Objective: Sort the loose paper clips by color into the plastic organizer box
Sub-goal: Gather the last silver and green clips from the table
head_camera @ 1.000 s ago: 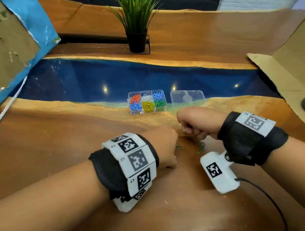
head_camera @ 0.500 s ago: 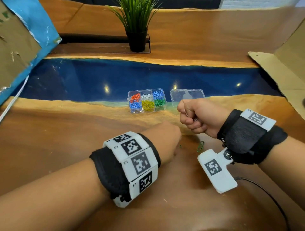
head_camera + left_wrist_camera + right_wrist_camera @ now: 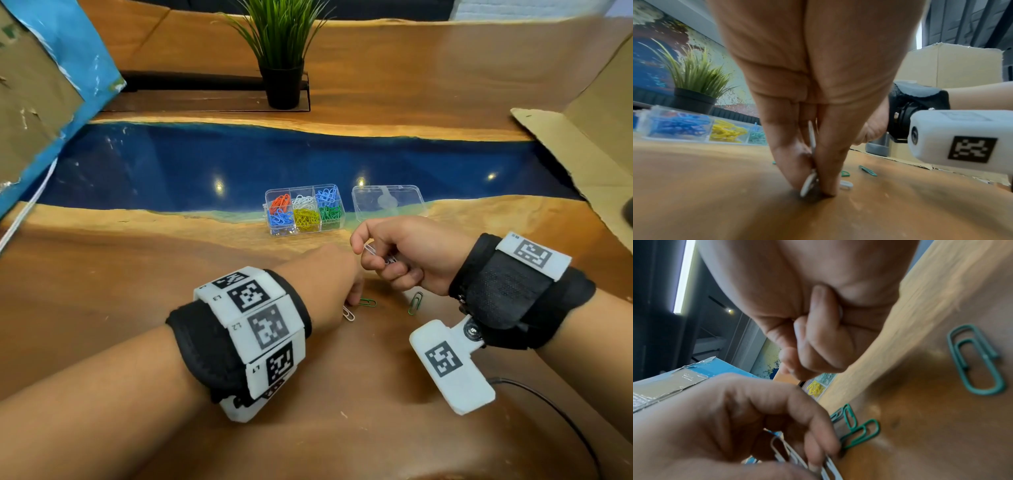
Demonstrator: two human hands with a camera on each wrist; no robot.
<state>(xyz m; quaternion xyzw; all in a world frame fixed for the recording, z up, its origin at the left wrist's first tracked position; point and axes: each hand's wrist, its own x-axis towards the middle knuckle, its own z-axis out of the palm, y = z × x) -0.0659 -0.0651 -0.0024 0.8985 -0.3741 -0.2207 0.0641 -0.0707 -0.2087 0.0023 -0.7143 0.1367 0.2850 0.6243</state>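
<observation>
The clear organizer box (image 3: 303,230) stands open on the table edge, with paper clips sorted by color in its compartments. My left hand (image 3: 812,186) is down on the wood, thumb and fingers pinching white paper clips (image 3: 807,183) upright against the table. Beside it lie another white clip (image 3: 348,313) and a green clip (image 3: 368,302); a second green clip (image 3: 415,303) lies further right. My right hand (image 3: 366,255) hovers above the table just right of the left hand, fingers curled, pinching white paper clips (image 3: 375,253).
The box's clear lid (image 3: 388,202) lies to the right of the box. A potted plant (image 3: 282,78) stands at the back. Cardboard flaps (image 3: 582,144) border the right side and a blue-taped carton (image 3: 41,85) the left. A black cable (image 3: 565,421) runs near my right forearm.
My right hand has lifted off the table with white clips and shifted slightly up and toward the box. My left hand stays down by the loose clips.
</observation>
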